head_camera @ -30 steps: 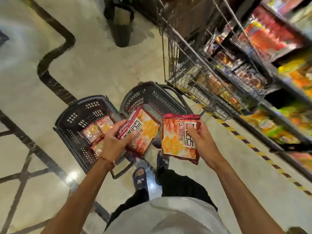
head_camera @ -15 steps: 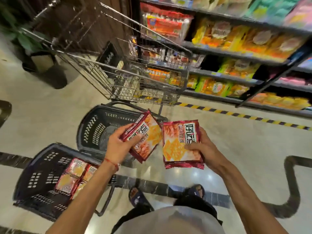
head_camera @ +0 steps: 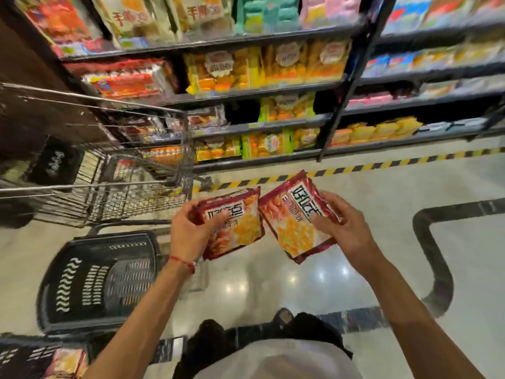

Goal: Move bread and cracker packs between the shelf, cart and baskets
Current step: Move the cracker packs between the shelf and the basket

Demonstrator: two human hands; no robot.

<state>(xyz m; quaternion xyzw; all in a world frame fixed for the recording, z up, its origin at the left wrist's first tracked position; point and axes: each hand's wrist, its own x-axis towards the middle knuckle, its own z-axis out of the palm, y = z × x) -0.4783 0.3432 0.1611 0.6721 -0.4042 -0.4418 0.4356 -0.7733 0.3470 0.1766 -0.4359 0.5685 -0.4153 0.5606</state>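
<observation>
Both forearms reach forward over the glossy floor [head_camera: 355, 269], each hand holding a red-and-orange cracker pack. The left hand [head_camera: 191, 233] curls round the left pack [head_camera: 240, 225], thumb on its face. The right hand [head_camera: 347, 228] pinches the right pack [head_camera: 295, 228] at its right edge (the packs nearly meet at one corner). Since half a second ago the right pack has tilted and the stocked shelf [head_camera: 259, 90] fills the far view. The wire cart [head_camera: 109, 192] stands far left, a black basket [head_camera: 109, 239] near left, and a second basket [head_camera: 16, 354] holds packs
</observation>
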